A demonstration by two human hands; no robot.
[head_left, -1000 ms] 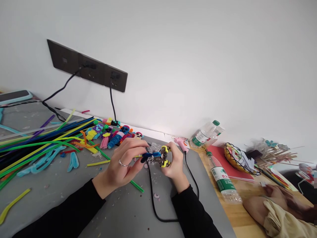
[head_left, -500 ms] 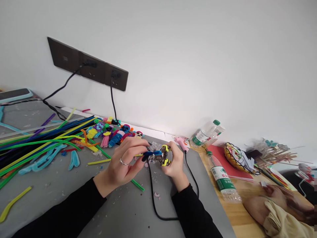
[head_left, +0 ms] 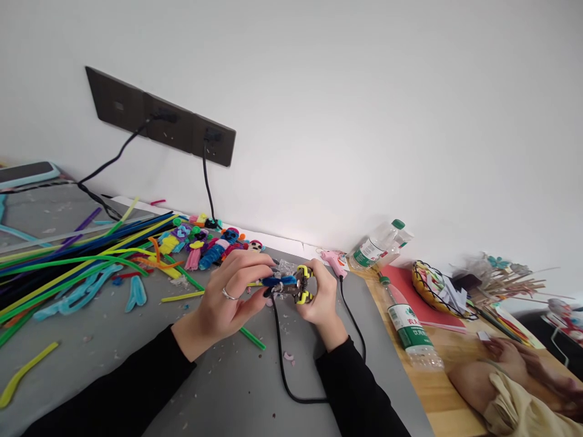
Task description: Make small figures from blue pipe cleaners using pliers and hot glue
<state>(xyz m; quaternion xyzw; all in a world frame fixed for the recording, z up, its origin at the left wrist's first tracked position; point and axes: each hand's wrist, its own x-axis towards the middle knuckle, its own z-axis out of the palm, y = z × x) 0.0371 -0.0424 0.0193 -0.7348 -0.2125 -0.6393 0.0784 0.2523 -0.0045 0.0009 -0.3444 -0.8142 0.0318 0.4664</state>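
Note:
My left hand (head_left: 228,300), a ring on one finger, pinches a short blue pipe cleaner piece (head_left: 279,281) just above the grey table (head_left: 136,364). My right hand (head_left: 324,297) is closed around yellow-and-black pliers (head_left: 301,285), whose jaws meet the blue piece between both hands. A crinkled clear wrapper (head_left: 286,268) lies just behind the hands.
A heap of long coloured pipe cleaners (head_left: 77,261) covers the left. Small pipe-cleaner figures (head_left: 214,243) lie near the wall. A pink glue gun (head_left: 333,262) with a black cord (head_left: 285,376) and two water bottles (head_left: 410,334) lie to the right. Another person's arm (head_left: 510,382) rests on the wooden table.
Both hands stay nearly in place; the left fingers shift slightly on the blue piece. The other person's hand at right has moved a little.

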